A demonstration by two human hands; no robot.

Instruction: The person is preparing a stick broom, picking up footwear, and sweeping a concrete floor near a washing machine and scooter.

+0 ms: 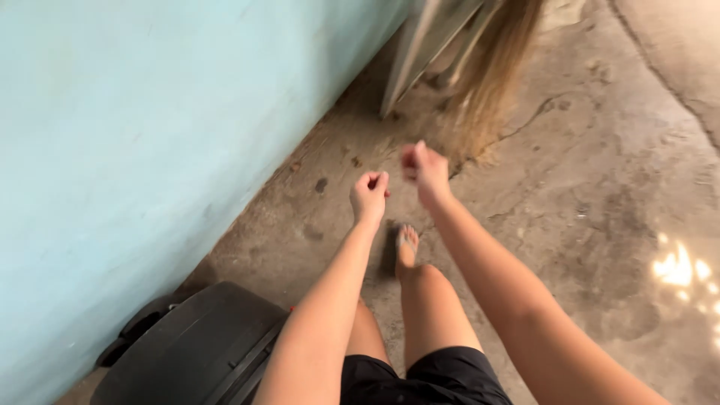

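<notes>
My left hand (370, 195) is held out over the concrete floor with its fingers curled in, holding nothing. Just to its right and slightly further out, my right hand (424, 171) is blurred, its fingers also curled with nothing in them. It is the hand nearest the straw broom head (489, 90), which leans ahead with its bristle tips on the floor. Below the hands I see my bare leg and a foot in a sandal (406, 244).
A pale blue wall (135, 127) fills the left side. A black bin lid (195, 349) lies at the lower left against the wall. A metal frame (420, 45) stands ahead by the broom. Cracked concrete floor (600, 187) stretches right, with a sunlight patch.
</notes>
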